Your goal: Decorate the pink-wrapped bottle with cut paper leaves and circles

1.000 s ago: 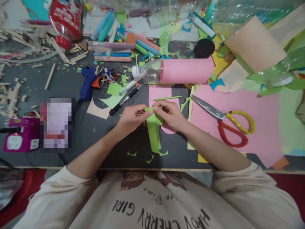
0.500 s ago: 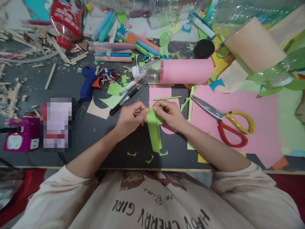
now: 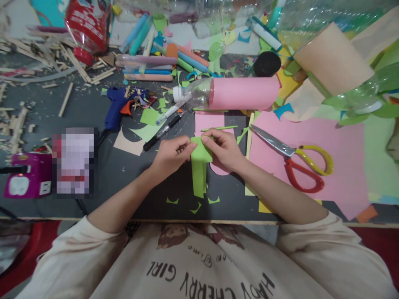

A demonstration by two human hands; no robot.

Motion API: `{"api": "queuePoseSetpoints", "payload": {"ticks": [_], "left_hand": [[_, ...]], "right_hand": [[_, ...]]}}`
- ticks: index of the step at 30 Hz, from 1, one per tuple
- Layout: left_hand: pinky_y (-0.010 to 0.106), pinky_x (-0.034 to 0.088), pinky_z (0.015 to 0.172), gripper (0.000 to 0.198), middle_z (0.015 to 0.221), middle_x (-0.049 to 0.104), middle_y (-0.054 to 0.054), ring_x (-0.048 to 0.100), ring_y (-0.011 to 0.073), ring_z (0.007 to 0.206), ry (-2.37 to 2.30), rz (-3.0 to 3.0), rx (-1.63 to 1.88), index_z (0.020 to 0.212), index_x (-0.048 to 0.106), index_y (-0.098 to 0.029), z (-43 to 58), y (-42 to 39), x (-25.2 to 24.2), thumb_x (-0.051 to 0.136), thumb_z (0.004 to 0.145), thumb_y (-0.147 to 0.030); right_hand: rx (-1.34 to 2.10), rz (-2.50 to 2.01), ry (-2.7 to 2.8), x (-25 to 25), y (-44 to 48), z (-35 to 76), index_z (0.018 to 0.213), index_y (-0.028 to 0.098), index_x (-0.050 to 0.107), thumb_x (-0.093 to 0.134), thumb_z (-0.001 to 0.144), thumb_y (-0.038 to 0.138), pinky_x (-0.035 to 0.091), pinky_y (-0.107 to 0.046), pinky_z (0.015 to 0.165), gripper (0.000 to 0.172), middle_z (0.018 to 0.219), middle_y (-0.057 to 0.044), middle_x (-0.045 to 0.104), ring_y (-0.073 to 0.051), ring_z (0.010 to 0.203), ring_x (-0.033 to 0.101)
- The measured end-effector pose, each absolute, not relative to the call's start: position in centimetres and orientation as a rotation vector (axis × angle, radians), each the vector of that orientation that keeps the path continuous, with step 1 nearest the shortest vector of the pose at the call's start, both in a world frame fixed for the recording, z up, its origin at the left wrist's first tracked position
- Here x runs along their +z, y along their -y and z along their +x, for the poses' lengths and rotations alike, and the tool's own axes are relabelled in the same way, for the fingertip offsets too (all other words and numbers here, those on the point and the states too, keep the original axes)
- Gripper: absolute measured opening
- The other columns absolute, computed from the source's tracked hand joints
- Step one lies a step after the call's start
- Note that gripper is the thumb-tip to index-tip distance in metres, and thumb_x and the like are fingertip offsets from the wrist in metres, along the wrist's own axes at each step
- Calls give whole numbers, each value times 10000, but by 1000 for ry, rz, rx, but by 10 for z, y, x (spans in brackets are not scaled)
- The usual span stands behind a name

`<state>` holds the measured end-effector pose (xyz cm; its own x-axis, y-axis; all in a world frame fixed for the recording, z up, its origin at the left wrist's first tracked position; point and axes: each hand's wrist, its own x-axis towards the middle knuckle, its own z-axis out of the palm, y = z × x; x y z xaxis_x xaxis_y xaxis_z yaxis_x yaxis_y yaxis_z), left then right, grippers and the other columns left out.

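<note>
Between my two hands hangs a folded strip of green paper (image 3: pixel 198 168), its long end pointing down toward the table's front edge. My left hand (image 3: pixel 175 153) pinches its upper left corner between thumb and finger. At the upper right, my right hand (image 3: pixel 222 146) is closed on the same paper. Pink paper pieces (image 3: pixel 209 120) lie behind and under my right hand. Just beyond is a thin green paper strip (image 3: pixel 219 128). Curved green scraps (image 3: pixel 195 207) rest on the table below the hanging end.
Scissors (image 3: pixel 288 153) lie on a pink sheet (image 3: pixel 343 145) at right. A bottle wrapped in pink paper (image 3: pixel 245 93) lies behind my hands. At left are a blue glue gun (image 3: pixel 115 108), a black pen (image 3: pixel 163 131) and a purple box (image 3: pixel 28 176). Wooden sticks and markers (image 3: pixel 148 60) clutter the back.
The green paper has turned slightly, so its long end hangs straighter and further left, and its folded top faces me more. Both hands keep their pinch, nearly in place.
</note>
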<state>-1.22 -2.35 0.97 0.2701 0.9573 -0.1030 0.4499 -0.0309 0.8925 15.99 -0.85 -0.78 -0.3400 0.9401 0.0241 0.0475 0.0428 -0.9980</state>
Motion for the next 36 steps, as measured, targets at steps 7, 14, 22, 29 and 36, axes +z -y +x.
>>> {"api": "queuePoseSetpoints", "payload": {"ticks": [7, 14, 22, 29, 36], "left_hand": [[209, 319, 487, 316, 431, 465, -66, 415, 72, 435, -1334, 1674, 707, 540, 411, -198, -13, 24, 12, 513, 817, -311], [207, 328, 481, 310, 429, 461, -62, 423, 75, 432, -1338, 1643, 735, 545, 402, -204, -14, 25, 13, 501, 818, -311], [195, 327, 469, 291, 442, 454, -64, 398, 69, 419, -1311, 1637, 738, 559, 399, -205, -12, 23, 12, 494, 814, -308], [180, 358, 485, 249, 468, 480, -67, 443, 70, 438, -1283, 1601, 673, 605, 436, -202, -12, 22, 15, 499, 832, -282], [184, 347, 486, 263, 473, 478, -71, 433, 68, 437, -1296, 1610, 641, 609, 417, -203, -12, 23, 13, 486, 847, -290]], "right_hand": [[1455, -1038, 1473, -9, 8, 161, 693, 192, 581, 625, 767, 653, 322, -249, 529, 469, 635, 32, 492, -98, 572, 395], [1576, -1034, 1358, -9, 9, 160, 767, 205, 559, 699, 707, 645, 284, -230, 486, 466, 606, 66, 438, -75, 516, 345], [1537, -1008, 1514, -8, 10, 161, 641, 186, 532, 622, 786, 627, 325, -254, 556, 473, 615, 33, 461, -105, 594, 411], [1359, -1074, 1520, -11, 10, 162, 616, 204, 453, 595, 817, 610, 277, -259, 549, 474, 593, 47, 376, -102, 574, 344], [1303, -1100, 1539, -8, 10, 162, 596, 209, 438, 586, 807, 631, 276, -264, 540, 494, 571, 48, 381, -100, 560, 336]]}}
